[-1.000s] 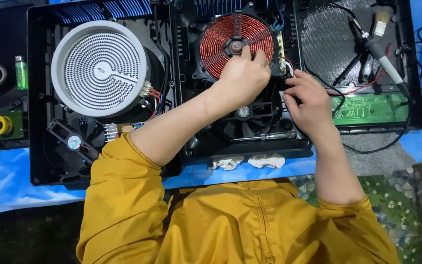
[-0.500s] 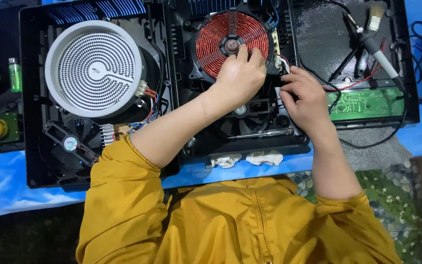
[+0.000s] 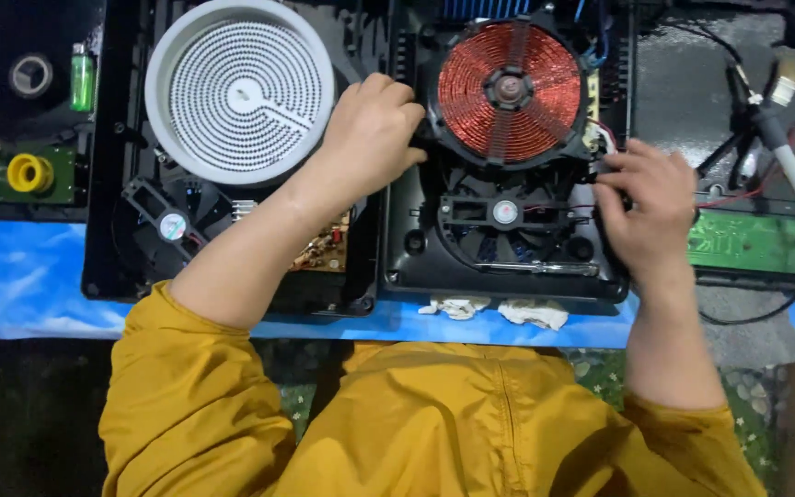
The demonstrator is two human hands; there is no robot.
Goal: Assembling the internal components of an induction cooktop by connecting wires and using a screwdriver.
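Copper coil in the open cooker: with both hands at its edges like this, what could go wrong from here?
1. The right hand works among thin wires beside the copper coil; a tug could pull one loose.
2. The left hand grips the coil's black frame on one side only, so lifting may tilt it and strain those leads.
3. The left forearm lies over a brown circuit board and close to the white ceramic heater; a slip could knock either.

A table (image 3: pixel 29 276) covered in blue sheeting carries an opened black cooktop housing (image 3: pixel 103 230) stretching across most of it. Two crumpled white rags (image 3: pixel 499 310) lie at its near edge, just beside the housing.
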